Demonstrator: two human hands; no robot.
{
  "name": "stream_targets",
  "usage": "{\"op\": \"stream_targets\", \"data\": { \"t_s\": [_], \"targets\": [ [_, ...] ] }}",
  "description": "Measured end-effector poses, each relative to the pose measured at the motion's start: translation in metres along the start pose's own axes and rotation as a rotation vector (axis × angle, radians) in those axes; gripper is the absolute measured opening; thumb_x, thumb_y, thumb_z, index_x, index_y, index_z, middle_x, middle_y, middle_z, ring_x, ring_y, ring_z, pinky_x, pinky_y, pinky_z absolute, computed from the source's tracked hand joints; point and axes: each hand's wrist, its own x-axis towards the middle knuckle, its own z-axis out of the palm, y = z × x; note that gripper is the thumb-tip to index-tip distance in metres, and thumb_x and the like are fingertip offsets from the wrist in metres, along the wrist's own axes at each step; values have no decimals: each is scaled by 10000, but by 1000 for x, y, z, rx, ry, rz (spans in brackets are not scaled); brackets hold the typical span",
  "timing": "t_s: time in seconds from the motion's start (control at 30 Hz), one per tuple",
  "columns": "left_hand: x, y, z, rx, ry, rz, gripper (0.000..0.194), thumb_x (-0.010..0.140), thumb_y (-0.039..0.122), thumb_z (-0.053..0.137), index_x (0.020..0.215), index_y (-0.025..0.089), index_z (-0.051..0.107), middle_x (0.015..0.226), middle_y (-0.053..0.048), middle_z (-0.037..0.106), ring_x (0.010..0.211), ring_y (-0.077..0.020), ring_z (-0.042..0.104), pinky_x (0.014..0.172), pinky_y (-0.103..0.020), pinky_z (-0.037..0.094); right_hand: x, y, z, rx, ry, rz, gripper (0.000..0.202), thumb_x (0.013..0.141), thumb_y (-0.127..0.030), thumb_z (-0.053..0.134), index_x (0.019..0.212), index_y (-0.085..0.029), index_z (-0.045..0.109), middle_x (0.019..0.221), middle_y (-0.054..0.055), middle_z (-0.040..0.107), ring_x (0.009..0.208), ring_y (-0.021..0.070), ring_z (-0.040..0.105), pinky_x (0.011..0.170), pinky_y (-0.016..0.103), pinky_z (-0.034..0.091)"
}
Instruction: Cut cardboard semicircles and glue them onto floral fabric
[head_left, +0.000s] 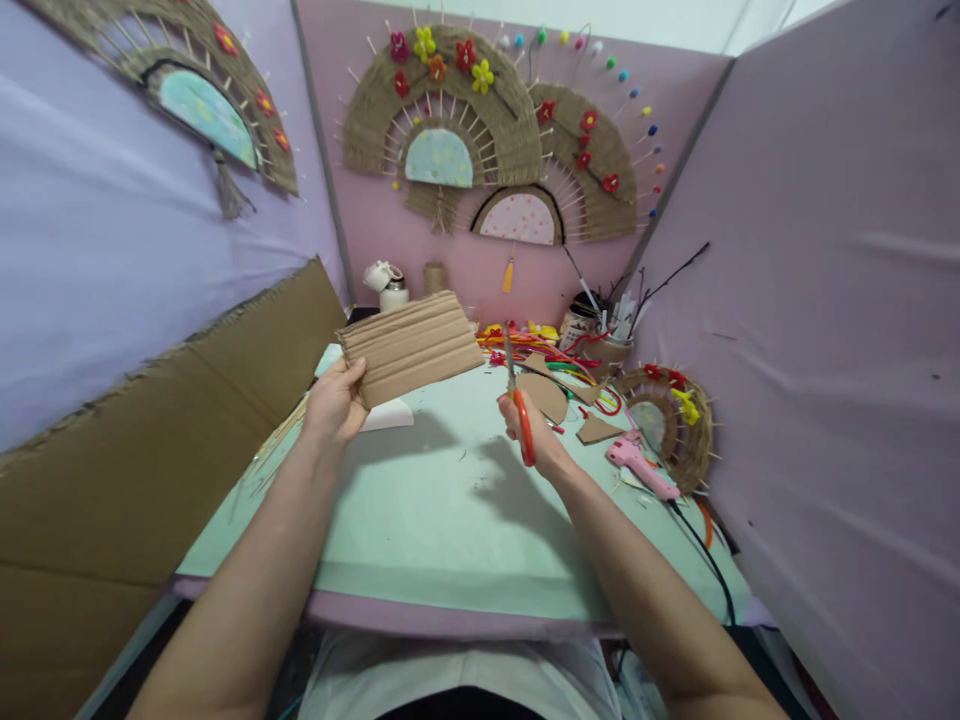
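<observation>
Head view: left hand pinches ribbed brown cardboard rectangle near one corner; right hand grips red-handled metal scissors. One-ended support (far end free) could permit flexing.

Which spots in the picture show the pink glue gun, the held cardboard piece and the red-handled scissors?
Pink glue gun [639,468]: head view, its body.
Cardboard piece [420,345]: head view, ridged face.
Red-handled scissors [524,428]: head view, handle.

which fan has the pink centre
The right-hand fan of the two on the back wall; its half-circle centre is pink, while the other fans have pale blue-green centres.
</observation>
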Motion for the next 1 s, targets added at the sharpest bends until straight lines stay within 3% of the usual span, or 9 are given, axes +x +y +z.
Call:
{"op": "stream_targets", "data": {
  "t_s": [0.1, 0.27, 0.57, 1.0],
  "targets": [
    [10, -6, 2, -41, 15, 61, 193, 785, 131, 566, 964, 152, 636, 1001, -85, 721, 1043, -230, 650, 970, -442, 502, -3, -2, 6, -64, -152, -9, 427, 792, -605, 566, 891, -189, 579, 679, -41, 511, 595, 120, 458, 553, 239, 368],
    [16, -21, -13, -73, 51, 75, 189, 759, 174, 635, 948, 165, 633, 996, -78, 725, 1085, -238, 634, 997, -444, 479, -12, 7, 14, -129, -227, 40, 513, 821, -679, 455, 889, -182, 559, 677, -31, 502, 608, 132, 488, 570, 257, 398],
    [17, -21, -22, -95, -8, 224, 283, 709, 269, 737, 952, 161, 640, 1079, -112, 701, 1198, -277, 562, 1056, -476, 411, -11, 27, 8, -120, -247, 75, 562, 828, -728, 398, 885, -183, 525, 707, -22, 478, 584, 112, 472, 567, 254, 417],
    [3, -32, -8, -63, -109, 129, 343, 709, 258, 732, 1027, 168, 641, 1125, -107, 695, 1208, -273, 554, 1061, -470, 412, -14, 26, 9, -39, -242, 32, 528, 850, -684, 427, 886, -173, 552, 700, -18, 485, 582, 100, 466, 573, 240, 414]
  ]
}}
